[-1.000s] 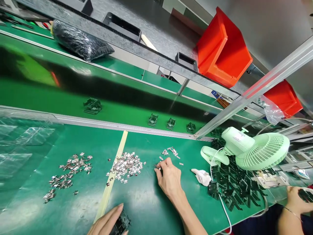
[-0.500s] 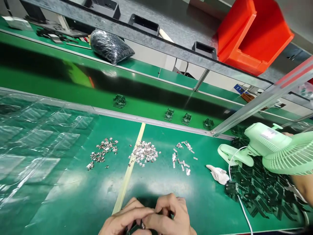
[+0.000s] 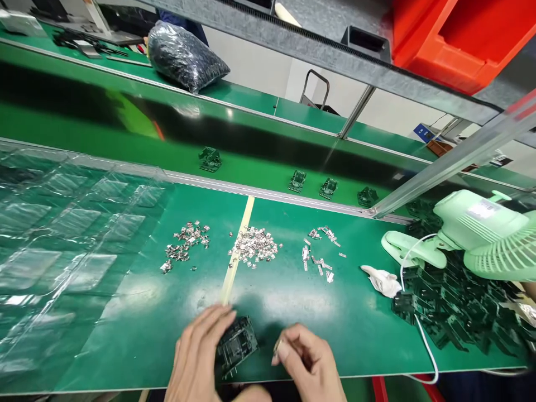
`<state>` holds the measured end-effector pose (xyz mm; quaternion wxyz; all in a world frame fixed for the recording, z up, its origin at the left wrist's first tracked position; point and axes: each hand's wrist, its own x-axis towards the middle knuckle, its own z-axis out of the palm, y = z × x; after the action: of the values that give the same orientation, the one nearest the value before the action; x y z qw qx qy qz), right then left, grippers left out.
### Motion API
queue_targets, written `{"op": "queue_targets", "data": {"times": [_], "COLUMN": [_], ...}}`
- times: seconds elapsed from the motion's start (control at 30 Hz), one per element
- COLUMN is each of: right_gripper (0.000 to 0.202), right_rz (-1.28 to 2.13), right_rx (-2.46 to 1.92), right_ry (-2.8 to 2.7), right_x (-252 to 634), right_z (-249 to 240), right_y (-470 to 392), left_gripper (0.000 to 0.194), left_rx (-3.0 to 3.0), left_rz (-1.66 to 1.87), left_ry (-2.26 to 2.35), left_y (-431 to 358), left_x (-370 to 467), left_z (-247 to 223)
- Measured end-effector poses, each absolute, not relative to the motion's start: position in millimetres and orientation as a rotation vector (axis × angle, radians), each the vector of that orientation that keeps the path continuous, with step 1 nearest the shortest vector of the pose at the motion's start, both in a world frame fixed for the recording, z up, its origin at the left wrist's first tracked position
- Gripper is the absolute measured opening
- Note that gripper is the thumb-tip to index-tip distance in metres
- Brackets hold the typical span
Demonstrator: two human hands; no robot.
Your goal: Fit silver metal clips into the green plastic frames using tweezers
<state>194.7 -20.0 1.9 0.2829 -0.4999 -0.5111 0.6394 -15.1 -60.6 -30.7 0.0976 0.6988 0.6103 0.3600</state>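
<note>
At the table's front edge my left hand (image 3: pixel 196 352) is closed around one side of a black plastic housing (image 3: pixel 239 343) with slots and thin prongs. My right hand (image 3: pixel 310 357) is just right of it, apart from the housing. Its thumb and forefinger pinch a small metal part (image 3: pixel 276 347), mostly covered by the fingertips. Beyond the hands lie a heap of small shiny metal pieces (image 3: pixel 256 244), a looser heap of metal clips (image 3: pixel 186 241) to the left, and several flat metal strips (image 3: pixel 320 262) to the right.
Clear plastic trays (image 3: pixel 84 218) cover the left side. On the right are a green clip-on fan (image 3: pixel 481 234), its white cable, a crumpled white cloth (image 3: pixel 382 281) and a pile of black housings (image 3: pixel 456 307). More housings (image 3: pixel 297 180) stand on the green strip behind the metal rail.
My hands were together around the dark housing and have moved apart. The left keeps the housing, now more visible; the right has drawn off to the right. The camera view has shifted.
</note>
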Motion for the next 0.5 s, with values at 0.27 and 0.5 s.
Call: {"op": "queue_targets", "data": {"times": [0.27,0.5], "right_gripper": [0.027,0.025], "right_rz": [1.458,1.445], "right_rx": [-1.368,-1.348], "right_ry": [-1.704,-1.868], "right_x": [180,173], "right_z": [8,12], "right_y": [-2,1], "left_gripper": [0.036,0.039], "left_rx": [1.533,1.542], "left_rz": [1.091,1.119], "left_ry": [1.386,1.285], "left_y": [-47,-46], "left_x": [-28,-31], "left_z": [-39,-29]}}
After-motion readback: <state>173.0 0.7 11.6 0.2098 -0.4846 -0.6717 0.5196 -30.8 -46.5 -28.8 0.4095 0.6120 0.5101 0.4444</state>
